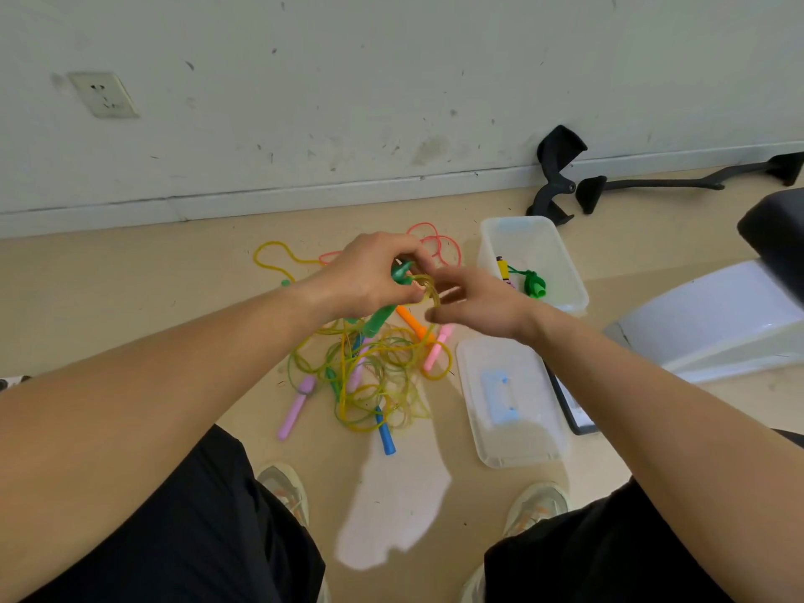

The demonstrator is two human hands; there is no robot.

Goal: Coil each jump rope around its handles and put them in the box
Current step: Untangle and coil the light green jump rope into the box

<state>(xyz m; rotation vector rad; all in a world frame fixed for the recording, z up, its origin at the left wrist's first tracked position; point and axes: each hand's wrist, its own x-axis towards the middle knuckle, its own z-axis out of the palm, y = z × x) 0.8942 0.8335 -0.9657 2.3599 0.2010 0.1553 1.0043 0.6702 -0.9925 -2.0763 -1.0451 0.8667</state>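
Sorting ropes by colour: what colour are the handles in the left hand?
Green; the head view shows the handles gripped by the left hand.

green handles (379, 319): middle hidden in left grip (370, 278) | right grip (478, 306): fingertips motion-blurred

legible text, labels, brands, numbers: none readable.

entries checked:
- yellow handle (501, 268), lying inside the clear box (487, 250): pink and black printed marks along its side, too small and blurred to read.
- dark flat item (575, 413) on the floor, partly under the clear lid (513, 446): a pale panel on its face, with no characters that can be made out.
- wall socket (103, 94): slot openings only, no marking that can be told.
- lid: a pale blue moulded patch at its centre, no lettering that can be told.
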